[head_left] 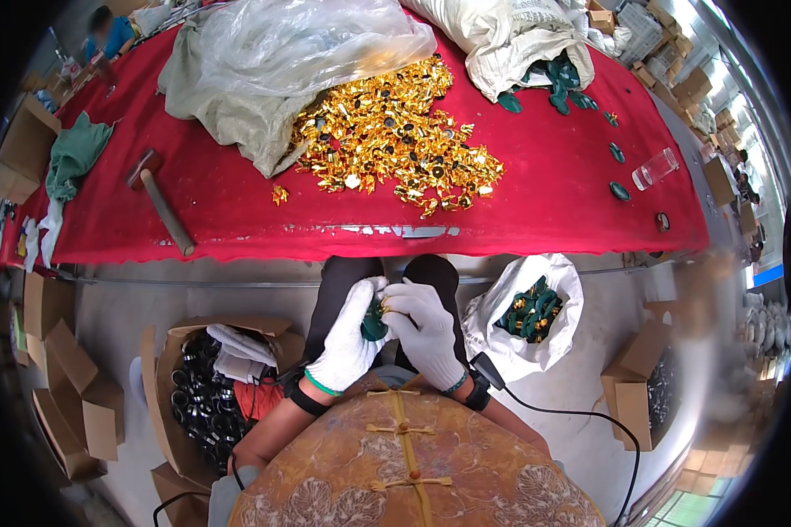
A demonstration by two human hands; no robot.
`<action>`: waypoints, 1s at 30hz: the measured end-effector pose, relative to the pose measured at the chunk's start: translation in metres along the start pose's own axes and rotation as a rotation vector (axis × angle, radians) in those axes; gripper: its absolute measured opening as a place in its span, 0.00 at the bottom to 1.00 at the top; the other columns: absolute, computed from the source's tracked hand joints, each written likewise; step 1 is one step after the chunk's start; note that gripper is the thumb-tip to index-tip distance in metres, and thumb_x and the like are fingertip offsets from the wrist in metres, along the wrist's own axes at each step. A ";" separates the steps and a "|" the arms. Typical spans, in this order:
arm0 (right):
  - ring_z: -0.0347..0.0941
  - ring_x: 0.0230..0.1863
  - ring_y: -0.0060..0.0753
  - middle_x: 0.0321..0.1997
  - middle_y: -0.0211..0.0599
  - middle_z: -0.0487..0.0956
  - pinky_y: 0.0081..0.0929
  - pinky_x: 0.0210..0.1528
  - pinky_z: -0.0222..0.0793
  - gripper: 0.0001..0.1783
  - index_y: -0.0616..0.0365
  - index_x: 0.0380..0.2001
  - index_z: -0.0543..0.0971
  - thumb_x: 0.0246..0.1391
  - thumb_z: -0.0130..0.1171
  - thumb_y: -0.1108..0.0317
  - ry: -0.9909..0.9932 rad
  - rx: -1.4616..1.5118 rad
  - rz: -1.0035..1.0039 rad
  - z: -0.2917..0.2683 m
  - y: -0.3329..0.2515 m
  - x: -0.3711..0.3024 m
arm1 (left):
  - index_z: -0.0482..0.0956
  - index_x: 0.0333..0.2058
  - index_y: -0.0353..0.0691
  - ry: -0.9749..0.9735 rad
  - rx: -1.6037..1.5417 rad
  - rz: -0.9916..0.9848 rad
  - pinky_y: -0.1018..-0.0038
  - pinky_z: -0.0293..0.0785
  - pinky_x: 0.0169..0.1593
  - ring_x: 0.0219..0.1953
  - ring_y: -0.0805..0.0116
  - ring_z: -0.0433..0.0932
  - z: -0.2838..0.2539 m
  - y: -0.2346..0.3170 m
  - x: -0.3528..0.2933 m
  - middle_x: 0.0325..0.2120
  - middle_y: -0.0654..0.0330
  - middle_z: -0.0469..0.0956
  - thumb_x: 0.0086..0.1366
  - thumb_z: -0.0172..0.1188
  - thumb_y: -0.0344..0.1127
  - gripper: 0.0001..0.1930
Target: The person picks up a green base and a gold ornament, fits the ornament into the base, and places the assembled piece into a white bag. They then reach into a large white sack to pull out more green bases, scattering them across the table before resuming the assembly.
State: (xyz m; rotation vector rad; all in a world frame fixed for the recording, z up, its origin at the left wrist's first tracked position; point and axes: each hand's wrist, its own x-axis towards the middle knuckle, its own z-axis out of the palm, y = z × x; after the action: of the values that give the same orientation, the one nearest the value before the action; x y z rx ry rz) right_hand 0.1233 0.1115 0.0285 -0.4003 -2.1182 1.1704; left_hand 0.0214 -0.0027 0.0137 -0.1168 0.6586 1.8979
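In the head view, the left hand [344, 344], in a white glove, grips a dark green disc [374, 328] above the lap, and the right hand [427, 329], also gloved, pinches a small gold piece [383, 306] at the disc's upper edge. Ahead, on the red-covered bench [255, 211], a heap of gold pieces [404, 140] lies beside a clear plastic sheet [299, 53], with a hammer [165, 206] to the left. On the floor, an open white bag [555, 358] to the right holds green and gold parts; a carton [163, 408] to the left holds black ones
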 end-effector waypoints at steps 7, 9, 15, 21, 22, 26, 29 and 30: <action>0.81 0.47 0.45 0.45 0.43 0.85 0.34 0.49 0.78 0.08 0.61 0.34 0.85 0.47 0.70 0.78 0.037 -0.008 0.107 -0.002 -0.003 -0.012 | 0.74 0.59 0.43 -0.039 0.219 0.102 0.66 0.81 0.50 0.48 0.66 0.81 0.005 0.000 0.001 0.47 0.58 0.81 0.82 0.52 0.50 0.19; 0.81 0.46 0.46 0.45 0.43 0.85 0.35 0.48 0.77 0.08 0.62 0.34 0.85 0.47 0.70 0.79 0.039 -0.055 0.024 -0.002 -0.003 -0.010 | 0.73 0.59 0.45 -0.043 0.306 0.092 0.68 0.81 0.46 0.46 0.67 0.82 0.000 0.000 0.004 0.47 0.58 0.80 0.82 0.50 0.50 0.19; 0.80 0.42 0.50 0.42 0.43 0.84 0.39 0.43 0.77 0.09 0.61 0.30 0.82 0.44 0.69 0.80 0.026 -0.257 -0.193 0.002 -0.005 -0.014 | 0.74 0.57 0.47 0.044 0.394 0.023 0.75 0.77 0.34 0.38 0.74 0.79 -0.004 -0.001 0.002 0.42 0.62 0.77 0.83 0.48 0.52 0.17; 0.80 0.40 0.50 0.39 0.42 0.83 0.40 0.42 0.76 0.08 0.61 0.29 0.81 0.44 0.68 0.80 0.051 -0.222 -0.170 0.009 -0.004 -0.018 | 0.72 0.56 0.46 -0.010 0.733 0.124 0.77 0.75 0.34 0.34 0.78 0.74 -0.010 0.001 0.004 0.41 0.64 0.74 0.83 0.48 0.46 0.14; 0.80 0.40 0.49 0.39 0.43 0.83 0.39 0.42 0.76 0.07 0.61 0.30 0.81 0.44 0.68 0.80 0.044 -0.183 -0.111 0.010 -0.004 -0.018 | 0.72 0.56 0.46 -0.013 0.734 0.121 0.77 0.75 0.34 0.34 0.78 0.74 -0.010 0.000 0.003 0.41 0.64 0.74 0.83 0.48 0.46 0.14; 0.80 0.38 0.48 0.36 0.41 0.81 0.39 0.40 0.76 0.04 0.61 0.26 0.80 0.47 0.67 0.78 0.030 -0.005 0.172 0.015 -0.002 -0.019 | 0.69 0.56 0.42 -0.069 1.111 0.425 0.76 0.75 0.35 0.35 0.76 0.74 -0.028 -0.006 0.009 0.42 0.61 0.73 0.81 0.50 0.38 0.11; 0.80 0.37 0.46 0.36 0.41 0.81 0.38 0.41 0.76 0.05 0.62 0.24 0.81 0.51 0.67 0.76 -0.041 0.002 0.413 0.012 -0.003 -0.016 | 0.69 0.55 0.42 -0.080 1.159 0.449 0.75 0.75 0.34 0.36 0.74 0.75 -0.030 -0.005 0.007 0.42 0.58 0.74 0.80 0.52 0.40 0.12; 0.81 0.37 0.45 0.36 0.41 0.81 0.37 0.41 0.77 0.04 0.61 0.26 0.82 0.52 0.68 0.74 -0.103 -0.044 0.354 0.011 -0.001 -0.014 | 0.70 0.55 0.43 -0.032 1.058 0.279 0.75 0.76 0.32 0.35 0.74 0.77 -0.027 -0.001 0.004 0.42 0.59 0.75 0.81 0.52 0.42 0.13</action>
State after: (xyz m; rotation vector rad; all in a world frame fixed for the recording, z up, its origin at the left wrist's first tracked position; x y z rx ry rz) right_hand 0.1265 0.0964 0.0192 -0.7748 -2.2245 1.3660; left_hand 0.0144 -0.0126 -0.0108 0.7051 1.6221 1.5651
